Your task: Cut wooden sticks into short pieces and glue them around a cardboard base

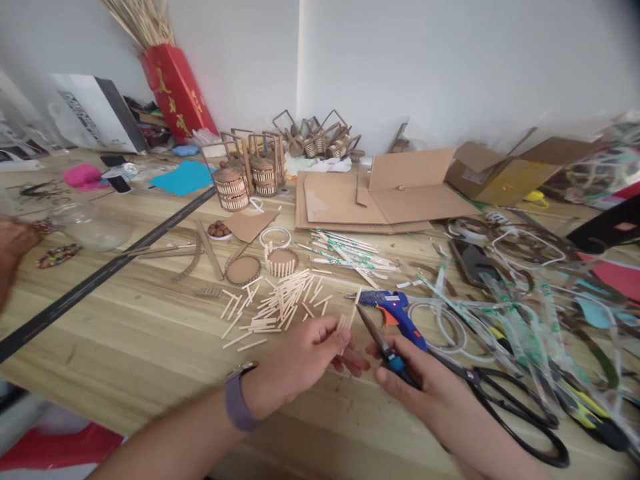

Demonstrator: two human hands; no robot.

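Note:
My left hand (320, 347) pinches a few short wooden sticks (344, 323) between thumb and forefinger, its other fingers loosely curled. My right hand (415, 377) is closed round a pair of pliers (379, 340) with dark jaws and a blue and black handle. One pale stick (356, 303) stands upright by the tip of the jaws; whether they touch it I cannot tell. Beyond my left hand lies a loose pile of cut sticks (287, 300). Behind the pile, a round cardboard base (281, 264) has sticks set upright along part of its rim, beside a flat cardboard disc (243, 271).
A blue glue gun (400, 307) and large black scissors (515, 393) lie near my right hand. Wrapped chopsticks (345, 252), an opened cardboard box (410, 200) and small finished baskets (231, 188) stand farther back. Another person's hand (15, 243) shows at the left edge.

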